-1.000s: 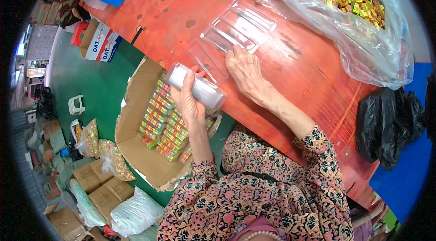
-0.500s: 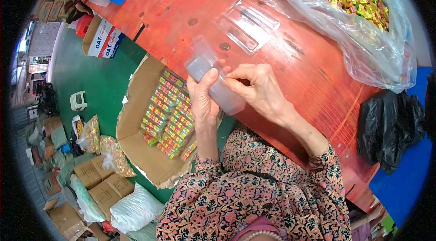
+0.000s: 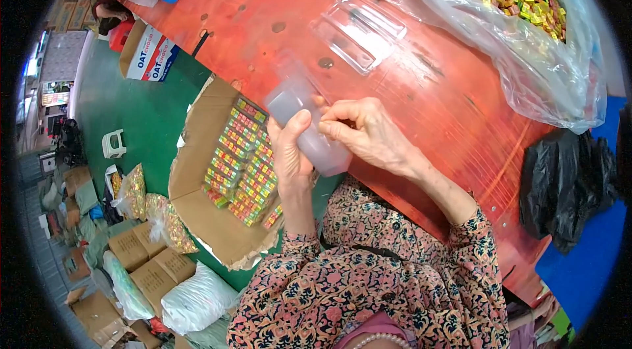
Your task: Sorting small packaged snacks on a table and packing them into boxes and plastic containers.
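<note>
Over the near edge of the red table, my left hand [image 3: 291,150] is wrapped round a clear plastic tray [image 3: 324,153], thumb lying across it. It may be several nested trays; blur at its far end hides that. From the other side my right hand [image 3: 368,130] pinches at the tray's edge, thumb and forefinger pressed together. Farther away a clear tray [image 3: 361,43] with long compartments lies on the table. Below and left of my left hand stands an open cardboard box [image 3: 207,109] with packs of small red, yellow and green wrapped pieces [image 3: 247,168].
The red table [image 3: 447,105] carries a large clear bag [image 3: 526,79] of small wrapped pieces at the far right. A black plastic bag [image 3: 559,184] hangs by the right edge. On the green floor are a white stool [image 3: 114,144], cartons [image 3: 155,286] and a white sack [image 3: 197,299].
The tray's near end has dipped slightly toward me. Both hands have shifted a little to the left and nearer, keeping their hold. The box and bags stay put.
</note>
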`<state>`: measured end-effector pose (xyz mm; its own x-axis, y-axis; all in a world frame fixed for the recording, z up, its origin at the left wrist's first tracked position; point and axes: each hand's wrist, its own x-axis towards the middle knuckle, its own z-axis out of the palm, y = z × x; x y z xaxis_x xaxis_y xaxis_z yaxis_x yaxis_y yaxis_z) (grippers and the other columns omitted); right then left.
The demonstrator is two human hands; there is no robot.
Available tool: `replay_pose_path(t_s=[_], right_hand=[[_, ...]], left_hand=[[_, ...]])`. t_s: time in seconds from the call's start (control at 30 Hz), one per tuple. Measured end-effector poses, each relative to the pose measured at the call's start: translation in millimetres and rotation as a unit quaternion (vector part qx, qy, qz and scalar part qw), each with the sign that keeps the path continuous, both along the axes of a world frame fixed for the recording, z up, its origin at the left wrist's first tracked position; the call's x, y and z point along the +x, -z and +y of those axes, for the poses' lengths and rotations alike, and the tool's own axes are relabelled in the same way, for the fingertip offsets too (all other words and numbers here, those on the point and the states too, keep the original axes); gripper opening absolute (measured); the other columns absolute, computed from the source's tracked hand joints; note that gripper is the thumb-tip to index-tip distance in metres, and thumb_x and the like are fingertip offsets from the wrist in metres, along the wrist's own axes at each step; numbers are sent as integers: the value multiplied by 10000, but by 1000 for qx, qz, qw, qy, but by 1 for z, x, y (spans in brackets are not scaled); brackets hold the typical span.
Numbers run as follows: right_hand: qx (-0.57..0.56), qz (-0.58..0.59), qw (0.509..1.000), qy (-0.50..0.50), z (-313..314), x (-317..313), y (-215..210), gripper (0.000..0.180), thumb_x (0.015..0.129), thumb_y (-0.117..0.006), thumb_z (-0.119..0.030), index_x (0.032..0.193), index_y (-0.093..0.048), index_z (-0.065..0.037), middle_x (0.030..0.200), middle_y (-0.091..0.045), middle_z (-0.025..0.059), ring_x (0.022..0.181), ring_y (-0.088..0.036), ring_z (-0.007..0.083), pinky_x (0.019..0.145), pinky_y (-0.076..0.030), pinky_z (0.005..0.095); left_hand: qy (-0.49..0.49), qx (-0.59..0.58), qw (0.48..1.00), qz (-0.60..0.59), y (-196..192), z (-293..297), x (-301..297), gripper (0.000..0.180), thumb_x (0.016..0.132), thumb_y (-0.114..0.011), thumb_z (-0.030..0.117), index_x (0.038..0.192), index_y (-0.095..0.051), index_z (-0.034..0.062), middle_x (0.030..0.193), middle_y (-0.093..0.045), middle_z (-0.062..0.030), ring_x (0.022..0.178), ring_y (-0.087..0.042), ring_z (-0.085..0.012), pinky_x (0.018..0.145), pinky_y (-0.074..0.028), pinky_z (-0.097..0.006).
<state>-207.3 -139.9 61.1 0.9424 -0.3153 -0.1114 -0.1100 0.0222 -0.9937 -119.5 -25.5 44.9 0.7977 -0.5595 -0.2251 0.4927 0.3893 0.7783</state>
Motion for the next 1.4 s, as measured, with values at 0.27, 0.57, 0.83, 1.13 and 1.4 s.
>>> replay_pose_path(t_s=[0.27,0.57,0.83,1.13,1.4], right_hand=[[-299,-111,940,121,22,14,2,77,728,-581,-55,709,-578,19,623,-539,111,528,-547,216,488,-426,332],[-271,-133,946,120,32,24,1,41,678,-589,-22,695,-556,-4,601,-494,108,516,-530,238,446,-409,343],[-278,-152,939,134,34,23,4,71,683,-607,-26,695,-537,-24,637,-484,91,511,-521,224,442,-417,322],[-309,-226,888,256,25,26,-12,97,682,-585,54,725,-533,-17,631,-479,78,513,-507,204,447,-402,287],[-607,-49,770,191,-10,51,46,161,718,-605,-54,623,-475,-48,656,-475,85,580,-545,215,439,-445,314]], left_hand=[[-109,21,994,1,11,10,2,403,700,-614,56,1073,-474,-5,913,-588,-137,821,-595,-219,749,-509,-343],[-120,18,992,-38,7,14,8,425,725,-589,118,1111,-469,-13,982,-592,-168,882,-596,-249,831,-481,-370],[-143,8,989,-31,2,13,7,394,705,-588,55,1073,-466,-13,882,-586,-160,756,-605,-252,691,-527,-374],[-170,-32,984,29,15,20,20,411,698,-569,86,1085,-476,-19,889,-590,-165,779,-598,-274,728,-513,-399],[-162,38,986,22,33,23,24,457,716,-609,88,1128,-435,-7,912,-596,-204,765,-615,-309,693,-533,-418]])
